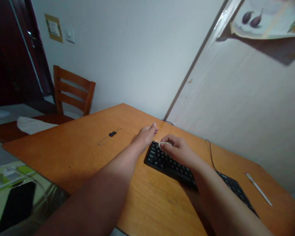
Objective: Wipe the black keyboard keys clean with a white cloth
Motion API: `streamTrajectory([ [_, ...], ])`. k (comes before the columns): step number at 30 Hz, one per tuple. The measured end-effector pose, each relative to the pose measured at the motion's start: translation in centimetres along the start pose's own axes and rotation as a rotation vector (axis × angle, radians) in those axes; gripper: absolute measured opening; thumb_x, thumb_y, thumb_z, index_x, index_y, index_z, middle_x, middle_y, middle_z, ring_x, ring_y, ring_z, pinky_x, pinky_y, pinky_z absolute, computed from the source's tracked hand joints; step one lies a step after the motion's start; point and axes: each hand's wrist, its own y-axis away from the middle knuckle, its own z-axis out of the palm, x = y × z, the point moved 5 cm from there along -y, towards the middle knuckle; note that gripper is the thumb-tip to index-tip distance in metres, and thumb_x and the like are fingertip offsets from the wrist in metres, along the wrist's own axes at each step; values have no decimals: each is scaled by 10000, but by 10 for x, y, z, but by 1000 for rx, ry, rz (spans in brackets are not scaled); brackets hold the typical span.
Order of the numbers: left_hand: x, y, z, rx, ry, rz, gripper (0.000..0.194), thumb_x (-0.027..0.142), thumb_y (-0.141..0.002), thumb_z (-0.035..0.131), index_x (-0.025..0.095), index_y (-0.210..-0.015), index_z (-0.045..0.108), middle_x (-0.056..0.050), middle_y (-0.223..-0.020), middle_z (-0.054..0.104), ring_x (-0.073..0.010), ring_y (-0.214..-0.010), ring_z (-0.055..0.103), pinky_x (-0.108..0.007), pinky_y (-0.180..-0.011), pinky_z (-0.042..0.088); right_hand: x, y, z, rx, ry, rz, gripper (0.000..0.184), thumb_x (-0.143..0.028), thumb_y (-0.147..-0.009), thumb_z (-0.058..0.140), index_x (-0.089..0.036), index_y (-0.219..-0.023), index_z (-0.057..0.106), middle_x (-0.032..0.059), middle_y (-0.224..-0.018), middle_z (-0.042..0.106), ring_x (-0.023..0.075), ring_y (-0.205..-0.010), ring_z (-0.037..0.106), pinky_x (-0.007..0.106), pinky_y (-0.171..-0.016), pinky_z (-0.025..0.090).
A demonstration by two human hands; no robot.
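A black keyboard lies at an angle on the wooden table, partly covered by my right hand and forearm. My right hand is over its keys, fingers pinched on a thin white cord-like loop that sticks out to the left; the rest of it is hidden in the fingers. At the keyboard's far left corner is my left hand, seen from the wrist side. Its thumb lies on top and the fingertips curl in beside it. Whatever those fingers hold, if anything, is hidden.
A small black object with thin wire lies left on the table. Beyond my right forearm are another black keyboard-like device with a cable and a white brush-like stick. A chair and a dark phone-like slab are left.
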Motion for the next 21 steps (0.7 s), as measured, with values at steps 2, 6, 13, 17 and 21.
streamTrajectory([
  [2, 10, 4, 5, -43, 13, 26, 513, 609, -868, 491, 134, -947, 668, -136, -1029, 688, -217, -910, 628, -329, -813, 468, 4, 7, -6, 39, -238, 80, 259, -451, -863, 560, -194, -890, 574, -33, -637, 555, 98, -490, 451, 224, -455, 353],
  [6, 21, 15, 14, -171, 39, 36, 490, 599, -839, 554, 143, -964, 683, -100, -934, 688, -190, -819, 614, -310, -766, 457, 4, 16, -12, 115, -500, 150, 326, -506, -829, 599, -212, -948, 523, -51, -606, 560, 94, -393, 438, 207, -348, 321],
  [13, 38, 37, 23, -337, 58, 30, 442, 583, -845, 569, 166, -905, 701, -40, -819, 669, -136, -705, 562, -251, -671, 408, 12, 14, -19, 200, -665, 132, 323, -478, -812, 647, -206, -914, 506, -36, -645, 581, 93, -466, 487, 175, -371, 314],
  [17, 43, 49, 31, -384, 63, -5, 323, 467, -769, 716, 176, -903, 674, -24, -843, 677, -143, -747, 596, -248, -711, 423, 14, 13, -19, 211, -690, 113, 296, -445, -817, 652, -201, -919, 520, -44, -633, 558, 84, -470, 458, 174, -381, 300],
  [21, 40, 52, 31, -364, 86, -56, 256, 394, -775, 721, 176, -892, 654, -12, -820, 665, -131, -723, 584, -236, -690, 419, 12, 12, -19, 207, -763, 77, 282, -430, -808, 657, -200, -899, 522, -52, -630, 548, 81, -490, 458, 172, -407, 314],
])
